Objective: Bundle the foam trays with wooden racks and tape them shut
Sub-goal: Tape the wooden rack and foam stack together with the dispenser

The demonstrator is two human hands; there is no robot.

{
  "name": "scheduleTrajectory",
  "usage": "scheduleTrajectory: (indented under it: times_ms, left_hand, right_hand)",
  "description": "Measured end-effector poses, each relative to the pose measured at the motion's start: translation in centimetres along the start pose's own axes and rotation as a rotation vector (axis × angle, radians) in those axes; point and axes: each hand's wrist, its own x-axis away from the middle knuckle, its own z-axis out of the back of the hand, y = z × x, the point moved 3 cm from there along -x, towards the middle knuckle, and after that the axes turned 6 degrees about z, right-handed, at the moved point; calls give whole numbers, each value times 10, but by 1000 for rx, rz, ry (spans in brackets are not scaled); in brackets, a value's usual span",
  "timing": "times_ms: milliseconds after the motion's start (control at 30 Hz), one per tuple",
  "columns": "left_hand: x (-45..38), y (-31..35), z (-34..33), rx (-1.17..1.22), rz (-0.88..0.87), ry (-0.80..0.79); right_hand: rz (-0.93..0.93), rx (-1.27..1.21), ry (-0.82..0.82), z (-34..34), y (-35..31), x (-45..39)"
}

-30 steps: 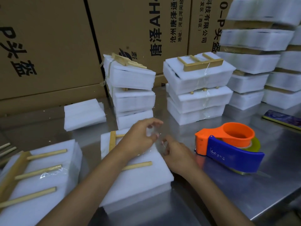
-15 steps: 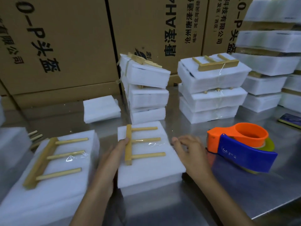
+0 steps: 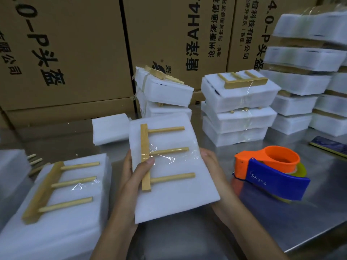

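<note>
A white foam tray bundle (image 3: 174,188) with a three-pronged wooden rack (image 3: 145,156) taped across its top is lifted off the steel table, tilted toward me. My left hand (image 3: 134,177) grips its left edge, thumb pressing the rack's spine. My right hand (image 3: 210,162) holds the right edge, fingers hidden beneath. Clear tape (image 3: 169,156) crosses the middle prong. An orange and blue tape dispenser (image 3: 270,177) sits on the table to the right.
Another taped bundle with a rack (image 3: 62,190) lies at the lower left. Stacks of finished bundles (image 3: 238,107) stand behind and at the right. A loose foam pile (image 3: 110,128) and cardboard boxes (image 3: 75,53) sit at the back. A phone (image 3: 328,145) lies far right.
Both hands moved from pressing tape on the bundle to gripping its sides, then lifted it off the table toward me. The camera view shifted left.
</note>
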Motion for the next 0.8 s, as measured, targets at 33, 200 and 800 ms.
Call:
scheduleTrajectory:
  times_ms: [33,200,800]
  left_hand:
    - [0,4,-2,-24,10,44]
    - [-6,16,-3,45,72,-73]
    - [-80,-23,20,-184,237,217]
  right_hand:
    - [-12,-74,-7,1,-2,2]
    - [-220,-268,-144,1,-9,7]
    - [-238,-17,49,-5,31,-52]
